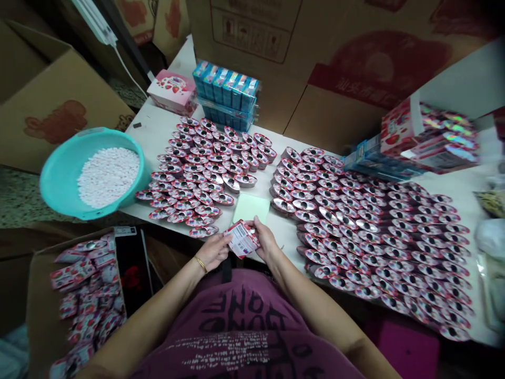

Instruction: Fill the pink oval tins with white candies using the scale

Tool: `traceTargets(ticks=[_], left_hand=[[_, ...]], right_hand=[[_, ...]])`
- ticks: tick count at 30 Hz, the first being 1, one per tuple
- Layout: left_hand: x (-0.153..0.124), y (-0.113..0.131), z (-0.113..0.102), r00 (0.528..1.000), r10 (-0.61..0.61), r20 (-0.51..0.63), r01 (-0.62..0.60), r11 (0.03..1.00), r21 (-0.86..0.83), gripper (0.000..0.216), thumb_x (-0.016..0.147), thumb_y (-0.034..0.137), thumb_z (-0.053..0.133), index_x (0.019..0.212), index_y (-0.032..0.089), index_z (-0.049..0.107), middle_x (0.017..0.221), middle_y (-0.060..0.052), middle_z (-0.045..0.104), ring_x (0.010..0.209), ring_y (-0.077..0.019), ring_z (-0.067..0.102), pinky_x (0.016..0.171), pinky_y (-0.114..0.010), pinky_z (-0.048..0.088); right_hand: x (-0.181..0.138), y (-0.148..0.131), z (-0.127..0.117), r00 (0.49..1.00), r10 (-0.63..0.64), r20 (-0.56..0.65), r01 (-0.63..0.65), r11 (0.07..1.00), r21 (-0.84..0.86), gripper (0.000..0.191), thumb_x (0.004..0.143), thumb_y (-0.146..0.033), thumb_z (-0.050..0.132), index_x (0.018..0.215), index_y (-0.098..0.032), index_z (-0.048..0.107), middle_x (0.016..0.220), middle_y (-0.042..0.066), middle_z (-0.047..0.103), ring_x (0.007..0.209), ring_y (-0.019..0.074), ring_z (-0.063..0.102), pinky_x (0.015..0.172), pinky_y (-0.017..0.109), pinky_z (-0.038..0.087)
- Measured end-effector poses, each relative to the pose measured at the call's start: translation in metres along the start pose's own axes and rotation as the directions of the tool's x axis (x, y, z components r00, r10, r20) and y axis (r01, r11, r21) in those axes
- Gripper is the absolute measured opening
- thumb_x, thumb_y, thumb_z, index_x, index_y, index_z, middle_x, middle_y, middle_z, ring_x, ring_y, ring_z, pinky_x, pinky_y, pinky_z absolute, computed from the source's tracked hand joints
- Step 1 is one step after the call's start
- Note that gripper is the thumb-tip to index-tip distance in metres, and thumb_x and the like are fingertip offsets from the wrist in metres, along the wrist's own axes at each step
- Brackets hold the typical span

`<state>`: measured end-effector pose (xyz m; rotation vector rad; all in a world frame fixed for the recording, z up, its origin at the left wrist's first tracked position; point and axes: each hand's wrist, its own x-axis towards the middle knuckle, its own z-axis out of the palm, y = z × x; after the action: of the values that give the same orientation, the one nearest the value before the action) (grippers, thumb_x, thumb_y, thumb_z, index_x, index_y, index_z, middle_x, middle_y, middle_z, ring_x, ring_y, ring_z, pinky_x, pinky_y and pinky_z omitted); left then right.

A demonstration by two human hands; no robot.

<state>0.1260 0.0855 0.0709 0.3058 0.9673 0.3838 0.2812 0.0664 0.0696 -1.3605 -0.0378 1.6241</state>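
Observation:
Between both hands, close to the table's front edge, is a small red-and-white printed packet, its text side facing up. My left hand, with a gold bracelet at the wrist, pinches its left edge. My right hand grips its right edge with the thumb on top. Just beyond the packet lies a pale green pad. Rows of similar packets stand upright to the left and right, each with an oval top and a dark round opening.
A turquoise basin of small white pieces stands at left. Below it, a cardboard box holds many packets. At the back are a pink box, blue packs and a red display box before large cartons.

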Motion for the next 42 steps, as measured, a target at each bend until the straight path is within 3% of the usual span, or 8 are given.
traceTargets(ticks=[3,8,12,16,20,24,32,42], left_hand=[[0.007,-0.001,-0.004,0.999,0.004,0.037,0.000,0.994,-0.111,0.033,0.063,0.026,0.068,0.093,0.015,0.058,0.063,0.004,0.049,0.037,0.0040,0.021,0.032,-0.008,0.015],[0.023,0.000,-0.002,0.995,0.024,0.101,-0.001,0.975,-0.224,0.037,0.062,0.027,0.069,0.094,0.014,0.056,0.060,0.004,0.048,0.036,0.0030,0.024,0.030,-0.008,0.019],[0.035,0.003,0.006,0.990,0.059,0.128,-0.024,0.964,-0.264,0.034,0.063,0.025,0.068,0.093,0.012,0.056,0.057,0.005,0.045,0.036,0.0024,0.025,0.030,-0.008,0.020],[0.044,0.002,0.006,0.997,0.077,0.017,-0.070,0.965,-0.252,0.029,0.065,0.024,0.066,0.090,0.012,0.055,0.055,0.005,0.043,0.036,0.0015,0.027,0.029,-0.009,0.016],[0.038,-0.007,-0.014,0.992,-0.016,-0.122,-0.013,0.972,-0.237,0.019,0.070,0.021,0.061,0.084,0.010,0.055,0.050,0.007,0.037,0.033,0.0009,0.028,0.028,-0.010,0.015],[0.019,-0.015,-0.032,0.992,-0.088,-0.096,0.061,0.964,-0.257,0.020,0.073,0.018,0.057,0.091,0.009,0.055,0.051,0.006,0.039,0.035,0.0004,0.030,0.029,-0.009,0.018],[0.011,-0.015,-0.023,0.991,-0.130,-0.034,0.119,0.965,-0.235,0.019,0.073,0.017,0.056,0.090,0.008,0.057,0.054,0.004,0.041,0.036,0.0001,0.030,0.030,-0.010,0.019],[0.001,-0.014,-0.018,0.985,-0.169,-0.029,0.153,0.943,-0.296,0.019,0.077,0.019,0.050,0.088,0.005,0.057,0.063,-0.005,0.054,0.048,-0.0058,0.048,0.038,-0.014,0.033]], right_hand=[[-0.003,-0.008,-0.003,0.984,-0.161,-0.070,0.145,0.970,-0.194,0.038,0.067,-0.051,0.054,0.068,-0.013,0.060,0.046,-0.005,0.048,0.038,0.0059,0.036,0.040,0.019,0.030],[-0.009,-0.027,-0.012,0.916,-0.367,0.161,0.390,0.727,-0.565,0.028,0.068,-0.042,0.056,0.069,-0.015,0.063,0.056,-0.002,0.056,0.050,0.0089,0.046,0.050,0.020,0.036],[-0.017,-0.051,-0.010,0.851,-0.331,0.407,0.490,0.222,-0.843,0.027,0.079,-0.038,0.047,0.075,-0.018,0.064,0.073,0.002,0.062,0.065,0.0109,0.054,0.062,0.021,0.039],[-0.015,-0.065,0.001,0.881,-0.148,0.449,0.379,-0.345,-0.859,0.028,0.084,-0.036,0.039,0.082,-0.019,0.061,0.084,0.006,0.063,0.075,0.0135,0.057,0.064,0.022,0.038],[0.002,-0.061,0.008,0.897,-0.060,0.437,0.310,-0.619,-0.721,0.024,0.085,-0.020,0.034,0.089,-0.015,0.057,0.088,0.010,0.061,0.075,0.0160,0.058,0.060,0.024,0.040],[0.005,-0.047,0.005,0.877,-0.050,0.478,0.311,-0.699,-0.644,0.025,0.083,-0.011,0.033,0.094,-0.014,0.055,0.092,0.012,0.058,0.079,0.0181,0.056,0.058,0.025,0.042],[0.001,-0.036,0.004,0.884,-0.084,0.460,0.281,-0.691,-0.666,0.027,0.083,-0.010,0.029,0.098,-0.013,0.053,0.094,0.014,0.056,0.081,0.0198,0.055,0.059,0.027,0.044],[-0.012,-0.020,0.012,0.882,-0.210,0.421,0.261,-0.526,-0.809,0.025,0.086,-0.017,0.031,0.093,-0.017,0.055,0.091,0.009,0.057,0.079,0.0162,0.055,0.060,0.024,0.042]])
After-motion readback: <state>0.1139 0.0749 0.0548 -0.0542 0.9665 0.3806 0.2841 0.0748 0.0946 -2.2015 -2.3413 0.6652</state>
